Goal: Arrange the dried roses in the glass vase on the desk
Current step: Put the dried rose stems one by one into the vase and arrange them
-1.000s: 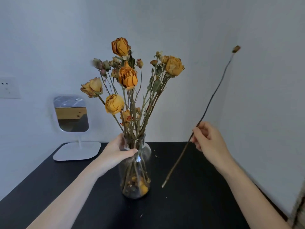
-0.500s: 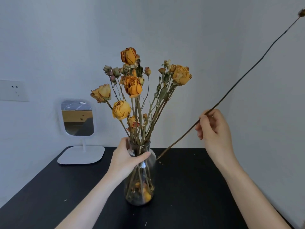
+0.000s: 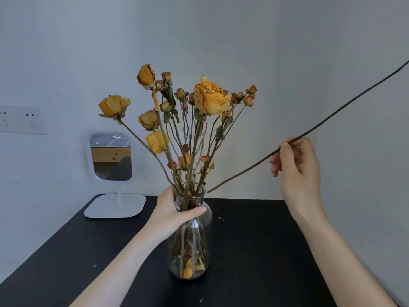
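A clear glass vase stands on the black desk, holding a bunch of dried yellow-orange roses that fan out above it. My left hand grips the vase's neck, thumb across the front. My right hand pinches a long thin bare stem to the right of the bouquet. The stem slants from upper right to lower left. Its cut end hovers just right of the vase's rim. Its top runs out of the frame at the right edge.
A small white table mirror on a flat white base stands at the desk's back left. A wall socket sits on the left wall. Walls close in behind and on the right. Small dried crumbs lie on the desk.
My right hand has raised and tilted the long stem, bringing its cut end from low over the desk up to the vase's rim. The view has moved closer. My left hand stays on the vase.
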The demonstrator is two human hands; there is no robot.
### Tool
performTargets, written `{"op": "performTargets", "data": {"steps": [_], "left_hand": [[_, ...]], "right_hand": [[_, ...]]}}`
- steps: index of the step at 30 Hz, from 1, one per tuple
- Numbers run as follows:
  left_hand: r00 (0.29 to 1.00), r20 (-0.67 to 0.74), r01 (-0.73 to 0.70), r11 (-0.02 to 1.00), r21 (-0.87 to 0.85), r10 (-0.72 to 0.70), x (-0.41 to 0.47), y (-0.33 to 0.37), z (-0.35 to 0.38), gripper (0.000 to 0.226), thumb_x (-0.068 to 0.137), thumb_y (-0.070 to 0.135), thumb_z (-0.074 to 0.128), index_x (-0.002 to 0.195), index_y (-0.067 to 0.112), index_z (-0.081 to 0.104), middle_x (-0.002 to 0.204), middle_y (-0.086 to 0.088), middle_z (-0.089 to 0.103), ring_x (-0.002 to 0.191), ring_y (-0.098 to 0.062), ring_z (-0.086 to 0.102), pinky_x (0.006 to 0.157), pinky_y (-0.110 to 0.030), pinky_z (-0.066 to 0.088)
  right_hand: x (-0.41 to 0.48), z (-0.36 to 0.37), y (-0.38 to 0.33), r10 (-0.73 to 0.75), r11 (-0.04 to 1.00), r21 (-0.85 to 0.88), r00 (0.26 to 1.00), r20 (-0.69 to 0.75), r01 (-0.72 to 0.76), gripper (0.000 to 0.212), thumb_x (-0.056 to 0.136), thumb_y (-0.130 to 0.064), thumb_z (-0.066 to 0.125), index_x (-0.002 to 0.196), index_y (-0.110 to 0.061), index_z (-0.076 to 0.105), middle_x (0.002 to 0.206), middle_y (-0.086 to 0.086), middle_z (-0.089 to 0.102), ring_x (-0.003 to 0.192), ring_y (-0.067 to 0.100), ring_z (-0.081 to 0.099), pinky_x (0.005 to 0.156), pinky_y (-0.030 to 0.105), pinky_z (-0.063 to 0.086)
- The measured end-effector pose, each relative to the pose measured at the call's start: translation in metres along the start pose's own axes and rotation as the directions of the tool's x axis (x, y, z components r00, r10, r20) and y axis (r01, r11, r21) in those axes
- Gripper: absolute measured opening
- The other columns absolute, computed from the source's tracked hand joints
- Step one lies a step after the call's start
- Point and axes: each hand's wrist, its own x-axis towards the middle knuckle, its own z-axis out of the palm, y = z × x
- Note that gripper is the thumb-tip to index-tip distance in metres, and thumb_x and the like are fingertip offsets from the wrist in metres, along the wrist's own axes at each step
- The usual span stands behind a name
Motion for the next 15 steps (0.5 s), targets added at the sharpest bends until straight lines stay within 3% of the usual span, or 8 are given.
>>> {"op": "performTargets", "data": {"steps": [3,8,15], "left_hand": [[0.994,-0.099,-0.037,0.999,0.007,0.038,0.000,0.000,0.003,0.060,0.057,0.043,0.083,0.101,0.045,0.043,0.107,0.023,0.054,0.099,0.003,0.052,0.088,-0.021,0.042],[0.994,-0.111,-0.005,1.000,0.025,0.008,0.001,-0.006,0.000,0.079,0.054,0.050,0.082,0.120,0.032,0.044,0.117,0.014,0.059,0.110,-0.007,0.055,0.097,-0.035,0.046],[0.999,-0.053,0.013,1.000,0.019,-0.012,0.002,-0.009,-0.005,0.073,0.051,0.053,0.077,0.115,0.037,0.045,0.105,0.025,0.059,0.098,0.007,0.054,0.087,-0.020,0.041]], "right_hand": [[0.003,0.002,-0.004,-0.015,1.000,0.010,1.000,-0.018,0.015,0.024,0.097,-0.012,0.040,0.080,-0.027,0.049,0.063,-0.011,0.055,0.056,0.000,0.051,0.051,0.013,0.043],[0.005,0.009,-0.008,-0.043,0.999,0.006,0.999,0.021,0.043,0.022,0.098,-0.014,0.040,0.082,-0.027,0.049,0.066,-0.009,0.055,0.057,0.001,0.053,0.053,0.013,0.045],[0.003,0.019,-0.011,-0.063,0.998,0.025,0.994,0.094,0.060,0.021,0.098,-0.013,0.041,0.083,-0.025,0.049,0.068,-0.003,0.055,0.058,0.003,0.053,0.053,0.015,0.045]]}}
